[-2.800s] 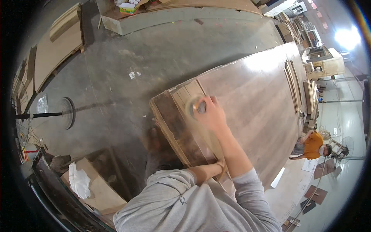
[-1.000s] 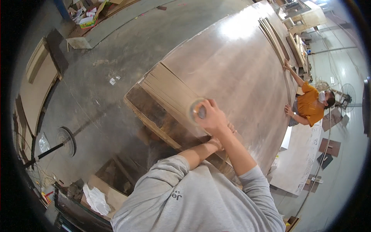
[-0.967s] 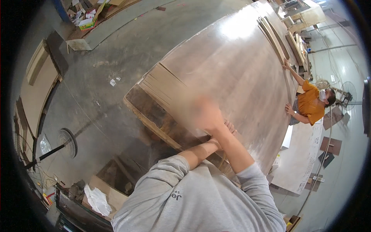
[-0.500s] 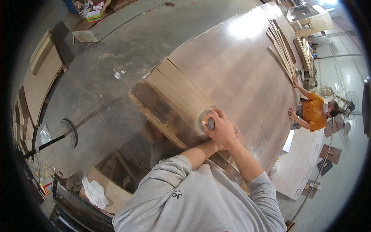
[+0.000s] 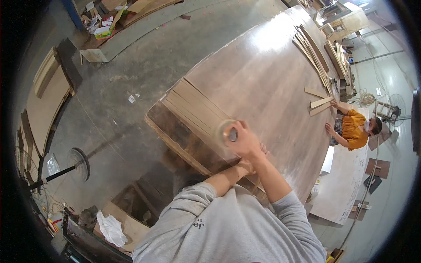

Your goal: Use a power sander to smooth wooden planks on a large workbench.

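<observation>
My right hand (image 5: 246,141) is wrapped over the top of a round hand-held sander (image 5: 232,134) with a dark cap. Its pale disc is smeared by motion. The sander lies over the near ends of thin wooden strips (image 5: 190,103), set side by side at the corner of a large brown table (image 5: 263,87). My left forearm crosses under my right wrist. My left hand (image 5: 248,166) is low beside that wrist, by the table's near edge; only a few fingertips show past the wrist, and what they touch is hidden.
Across the table at right, a co-worker in an orange top (image 5: 355,129) handles a few short strips (image 5: 321,105). Long strips (image 5: 309,52) lie stacked at the far side. A round-based stand (image 5: 79,164) is on the floor at left. White crumpled plastic (image 5: 112,229) lies lower left.
My right hand and the sander have shifted slightly left, along the strips' near ends. At right, the co-worker's far hand now has short strips spread on the table.
</observation>
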`<state>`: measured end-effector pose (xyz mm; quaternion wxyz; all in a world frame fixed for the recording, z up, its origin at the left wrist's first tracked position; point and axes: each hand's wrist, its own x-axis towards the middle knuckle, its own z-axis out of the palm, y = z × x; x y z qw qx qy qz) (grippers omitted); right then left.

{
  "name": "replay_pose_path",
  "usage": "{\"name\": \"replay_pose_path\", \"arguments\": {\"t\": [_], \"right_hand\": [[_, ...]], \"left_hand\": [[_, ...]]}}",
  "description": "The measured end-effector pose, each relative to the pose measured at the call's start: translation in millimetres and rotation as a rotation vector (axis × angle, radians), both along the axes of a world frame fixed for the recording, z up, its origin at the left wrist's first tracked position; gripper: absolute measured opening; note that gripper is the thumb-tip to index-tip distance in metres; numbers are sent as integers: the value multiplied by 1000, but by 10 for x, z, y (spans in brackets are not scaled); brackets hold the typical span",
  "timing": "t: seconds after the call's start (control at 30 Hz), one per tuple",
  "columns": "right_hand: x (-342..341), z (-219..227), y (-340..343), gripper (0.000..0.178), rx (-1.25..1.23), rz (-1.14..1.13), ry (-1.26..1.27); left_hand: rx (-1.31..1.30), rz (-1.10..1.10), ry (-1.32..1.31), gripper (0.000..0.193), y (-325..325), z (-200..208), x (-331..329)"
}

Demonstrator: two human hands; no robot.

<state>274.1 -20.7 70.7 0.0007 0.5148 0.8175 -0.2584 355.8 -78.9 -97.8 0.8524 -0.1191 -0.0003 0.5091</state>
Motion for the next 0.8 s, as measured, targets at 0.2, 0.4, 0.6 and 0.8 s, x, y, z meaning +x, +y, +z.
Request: {"name": "replay_pose_path", "arguments": {"t": [0.2,0.4,0.6,0.8], "right_hand": [[490,96,35,38,15,-172,0],[80,1,432,35,55,-181,37],[-1241,-19,666,45,61,106,70],[-633,-186,684,44,87,31,72]], "left_hand": [[360,111,536,64,-132,-767,470],[983,418,1974,50,124,-20,67],[1350,807,2380,38,225,-1086,538],[1367,414,2569,43,249,-447,399]]}}
